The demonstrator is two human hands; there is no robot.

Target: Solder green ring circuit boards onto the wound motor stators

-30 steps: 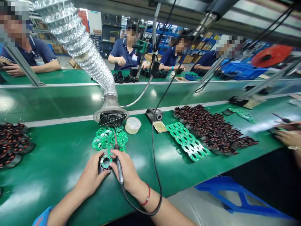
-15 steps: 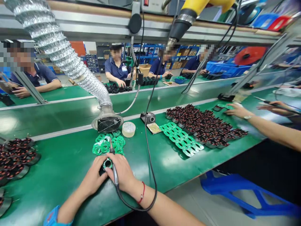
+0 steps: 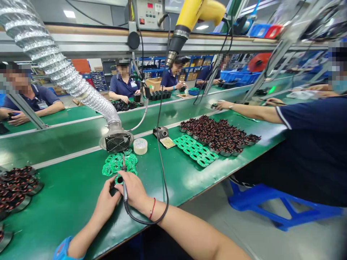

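Observation:
My left hand (image 3: 106, 201) is closed around the side of a small part topped by a green ring-shaped circuit board (image 3: 116, 179). A soldering iron (image 3: 125, 190) lies in the grip of my right hand (image 3: 136, 190), its tip pointing away from me over the loose boards. My right fingers also reach the ring board's edge. What sits under the board is mostly hidden by my hands. Just beyond is a pile of loose green ring boards (image 3: 110, 167), below a fume fan (image 3: 118, 143). The iron's black cable (image 3: 163, 169) loops over my right forearm.
Wound motor cores (image 3: 18, 187) stand at left, with more cores (image 3: 219, 135) at right beside a green board panel (image 3: 195, 150). A translucent round tub (image 3: 140, 146) and an iron stand (image 3: 162, 133) sit behind. A co-worker (image 3: 314, 133) reaches across at right; a heat gun (image 3: 180, 34) hangs overhead.
The view has swung right and up, bringing the co-worker's body into sight. That co-worker's near hand has moved toward the bench's back. My hands keep the same hold on the board and iron.

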